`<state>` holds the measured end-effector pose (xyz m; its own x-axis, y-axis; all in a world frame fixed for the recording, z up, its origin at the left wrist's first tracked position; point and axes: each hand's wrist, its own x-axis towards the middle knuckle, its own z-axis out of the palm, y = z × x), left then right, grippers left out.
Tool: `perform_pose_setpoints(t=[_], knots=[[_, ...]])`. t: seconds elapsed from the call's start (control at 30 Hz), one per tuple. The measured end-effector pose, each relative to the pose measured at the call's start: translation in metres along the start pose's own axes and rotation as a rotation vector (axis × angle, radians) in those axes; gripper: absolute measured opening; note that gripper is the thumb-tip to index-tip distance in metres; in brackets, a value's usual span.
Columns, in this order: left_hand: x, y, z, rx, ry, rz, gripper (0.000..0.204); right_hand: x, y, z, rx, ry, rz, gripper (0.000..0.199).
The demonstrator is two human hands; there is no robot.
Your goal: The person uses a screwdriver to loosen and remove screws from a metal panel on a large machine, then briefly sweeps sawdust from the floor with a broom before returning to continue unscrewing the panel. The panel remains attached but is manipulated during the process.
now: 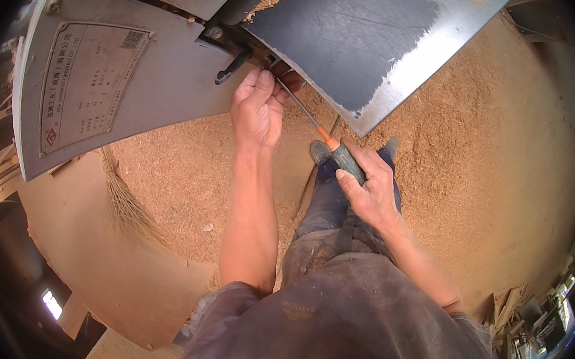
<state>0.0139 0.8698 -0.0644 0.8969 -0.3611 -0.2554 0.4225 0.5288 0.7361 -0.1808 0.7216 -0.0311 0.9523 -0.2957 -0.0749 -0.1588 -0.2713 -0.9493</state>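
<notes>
1. Rectangular pale nameplate (89,87), thin border, small red emblem at its lower left corner; fixed to the grey machine panel (173,80) near that panel's left edge.
2. Left hand (260,105) raised at the panel's right edge, fingers curled together by the black lever (232,67).
3. Right hand (368,183) wraps the screwdriver (336,151) handle; shaft points up-left under the dark table plate (354,42).
4. Sawdust (482,142) covers the floor.

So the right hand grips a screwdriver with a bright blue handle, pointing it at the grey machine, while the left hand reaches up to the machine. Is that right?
Not quite: the head view shows the screwdriver handle is dark green-grey with an orange collar, not blue. The right hand does grip it, pointing at the grey machine, and the left hand reaches up there.
</notes>
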Motion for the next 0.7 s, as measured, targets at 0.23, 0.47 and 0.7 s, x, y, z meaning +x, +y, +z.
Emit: perform_pose_setpoints(t=[0.23,0.47,0.7], knots=[[0.011,0.004,0.011,0.015,0.095,0.066,0.03,0.01,0.005,0.005,-0.036,0.034,-0.059,0.039],[0.011,0.005,0.01,-0.028,0.069,0.037,0.028,0.011,0.011,0.005,-0.064,0.071,-0.073,0.037],[0.013,-0.001,-0.006,-0.18,0.009,-0.016,0.03,0.009,0.012,0.003,-0.029,0.098,-0.088,0.037]])
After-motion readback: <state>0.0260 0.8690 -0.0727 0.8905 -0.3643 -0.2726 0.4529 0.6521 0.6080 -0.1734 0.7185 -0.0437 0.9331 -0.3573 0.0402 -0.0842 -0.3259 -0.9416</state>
